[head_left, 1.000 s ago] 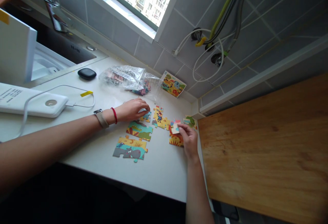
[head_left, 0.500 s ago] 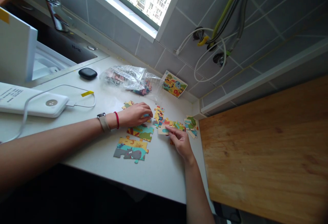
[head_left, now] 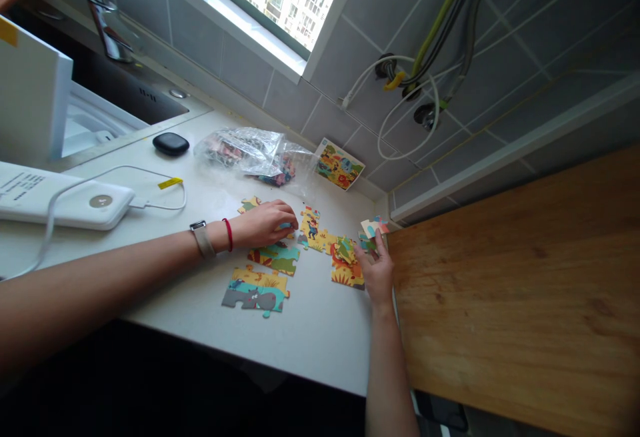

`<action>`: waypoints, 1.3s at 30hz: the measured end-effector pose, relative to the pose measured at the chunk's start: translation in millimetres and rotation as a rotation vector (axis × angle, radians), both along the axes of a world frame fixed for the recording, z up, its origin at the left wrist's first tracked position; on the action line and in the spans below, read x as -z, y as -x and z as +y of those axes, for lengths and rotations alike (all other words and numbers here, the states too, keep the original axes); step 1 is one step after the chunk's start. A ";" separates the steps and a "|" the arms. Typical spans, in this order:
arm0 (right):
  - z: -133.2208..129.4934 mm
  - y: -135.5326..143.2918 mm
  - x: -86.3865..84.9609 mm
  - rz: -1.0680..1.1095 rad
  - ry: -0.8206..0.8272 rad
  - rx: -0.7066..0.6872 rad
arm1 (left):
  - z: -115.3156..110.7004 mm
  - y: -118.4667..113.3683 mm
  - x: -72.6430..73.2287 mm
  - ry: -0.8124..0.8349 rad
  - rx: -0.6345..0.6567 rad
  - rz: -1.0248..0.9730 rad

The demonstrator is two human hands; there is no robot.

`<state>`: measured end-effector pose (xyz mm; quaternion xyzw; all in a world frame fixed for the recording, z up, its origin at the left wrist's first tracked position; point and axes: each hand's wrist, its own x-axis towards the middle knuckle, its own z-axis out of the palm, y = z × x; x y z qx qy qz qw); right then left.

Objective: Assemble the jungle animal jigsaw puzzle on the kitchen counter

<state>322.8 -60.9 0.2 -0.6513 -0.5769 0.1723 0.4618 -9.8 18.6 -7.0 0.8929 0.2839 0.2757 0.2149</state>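
Note:
My left hand [head_left: 270,223] has its fingers curled around a puzzle piece [head_left: 285,225], of which a bit of blue shows. Below that hand lie a joined green and teal puzzle section [head_left: 276,258] and a hippo section [head_left: 256,291]. At the right end of the counter, my right hand [head_left: 377,273] has its thumb and index finger apart. The index fingertip touches a pale-blue and pink puzzle piece [head_left: 371,227] on a small pile of pieces. Left of this hand, a lion section [head_left: 346,273] partly joins a yellow strip with a small figure [head_left: 313,227].
A picture card [head_left: 340,165] leans on the tiled wall beside a clear plastic bag [head_left: 245,150] of pieces. A black case [head_left: 171,144], a white power bank [head_left: 65,197] with cable, and a sink [head_left: 145,93] are left. A wooden board [head_left: 500,277] borders the counter's right side.
My right hand has moved right and away from me, from beside the yellow strip to the pile, carrying a puzzle piece. Its thumb has parted from it. The left hand stays put.

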 end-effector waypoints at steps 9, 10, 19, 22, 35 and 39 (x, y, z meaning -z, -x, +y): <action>5.5 4.0 6.3 -0.263 0.174 -0.144 | 2.3 -0.4 2.7 0.011 0.006 -0.028; 6.0 3.9 6.2 -0.268 0.167 -0.131 | 2.6 -0.2 2.8 0.011 0.006 -0.028; 6.2 -1.9 7.9 -0.169 0.088 -0.082 | 2.8 1.9 1.4 0.013 -0.002 -0.014; 6.7 -4.7 8.1 -0.152 0.079 -0.080 | 2.5 1.7 -0.6 0.013 -0.002 -0.022; 11.8 -53.7 26.2 -0.245 0.089 0.222 | 6.5 4.3 1.2 0.000 -0.031 0.009; 12.6 -52.8 22.8 -0.300 0.032 0.281 | 9.1 6.7 -2.3 -0.030 -0.129 0.025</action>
